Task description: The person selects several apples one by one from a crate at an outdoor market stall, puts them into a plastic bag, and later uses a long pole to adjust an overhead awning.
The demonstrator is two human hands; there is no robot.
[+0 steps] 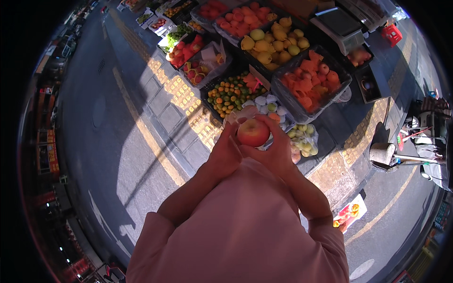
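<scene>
A red and yellow apple [253, 132] is held up in front of my chest. My right hand [276, 147] is closed around its right side, with the fingers over the far edge and the thumb underneath. On the other side, my left hand [225, 150] is closed with its fingertips against the apple's left edge. Something pale and crumpled [244, 113] shows just past the fingertips; I cannot make out what it is. Beyond the hands are a crate of small orange-green citrus [228, 95] and several fruits in white foam nets [268, 104].
A lined crate of apples with orange paper [309, 80] stands right of the citrus, with yellow pears [273, 45] behind it. A bag of green fruit [303, 140] lies near my right hand. Farther right are a scale [337, 26], a dustpan [381, 154] and a parked scooter [432, 141].
</scene>
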